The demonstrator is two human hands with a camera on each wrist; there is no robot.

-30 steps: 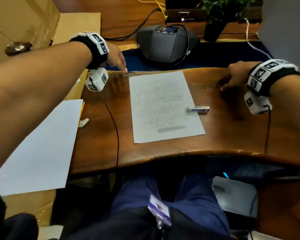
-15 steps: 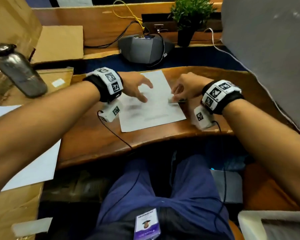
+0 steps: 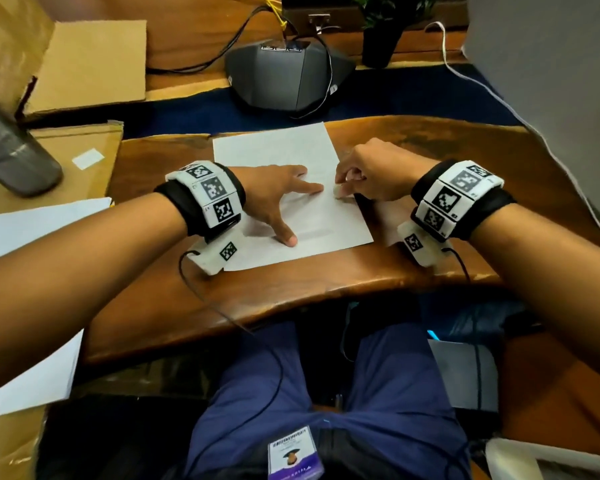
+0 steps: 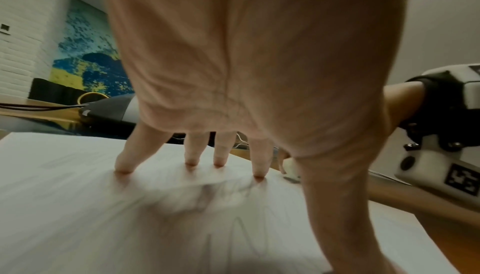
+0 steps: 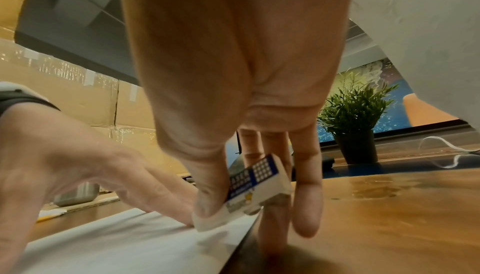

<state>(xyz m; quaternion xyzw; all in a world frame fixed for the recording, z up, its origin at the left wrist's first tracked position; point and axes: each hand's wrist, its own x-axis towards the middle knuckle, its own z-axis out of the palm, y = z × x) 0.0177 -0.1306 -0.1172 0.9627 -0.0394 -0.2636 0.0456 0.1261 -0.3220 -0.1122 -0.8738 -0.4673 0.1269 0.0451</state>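
The work in hand is rubbing pencil marks off a sheet of paper (image 3: 274, 147) that lies flat on the wooden table (image 3: 430, 282). The left hand (image 3: 274, 199) has its grip apart: straight, spread fingers (image 4: 191, 155) and the thumb press down on the middle of the sheet to pin it. The right hand (image 3: 374, 174) has its grip clamped on an eraser (image 5: 249, 194), thumb on one side and fingers behind it. The eraser is tilted, and its bare white end meets the paper just inside the right edge, close to the left forefinger.

Picking up the eraser and steadying the sheet look done. The rubbing itself seems barely begun: in the left wrist view grey scribbles (image 4: 233, 227) show across the paper below the fingers, so most of the marks are probably left to clear. From the head camera the sheet is too washed out to judge which parts are clean.
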